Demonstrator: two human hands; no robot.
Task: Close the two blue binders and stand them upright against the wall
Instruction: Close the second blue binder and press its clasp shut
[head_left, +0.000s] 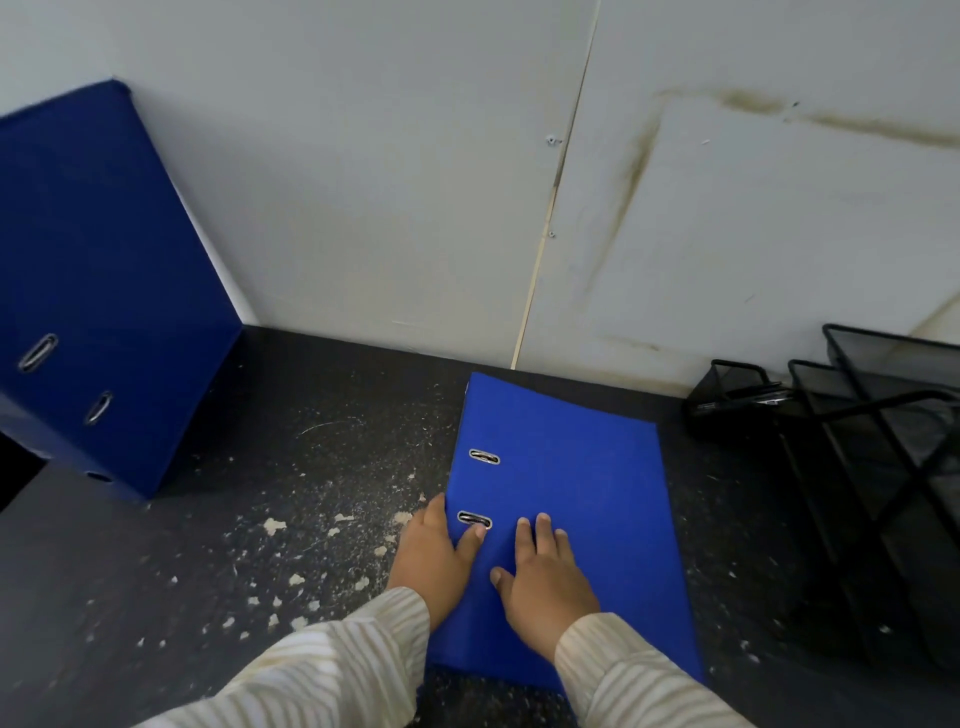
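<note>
A blue binder (571, 483) lies closed and flat on the dark desk, its far end close to the white wall (389, 208). My left hand (434, 561) wraps the binder's left spine edge near the lower metal slot, thumb on the cover. My right hand (545, 577) rests flat on the cover, fingers spread. A second, darker blue binder (104, 291) stands closed at the far left, leaning back against the wall, two metal slots showing on its cover.
Black wire-mesh desk trays (878, 467) stand at the right beside the wall. The dark desk surface (291, 519) between the two binders is speckled with pale chips. Striped cream sleeves cover both forearms at the bottom.
</note>
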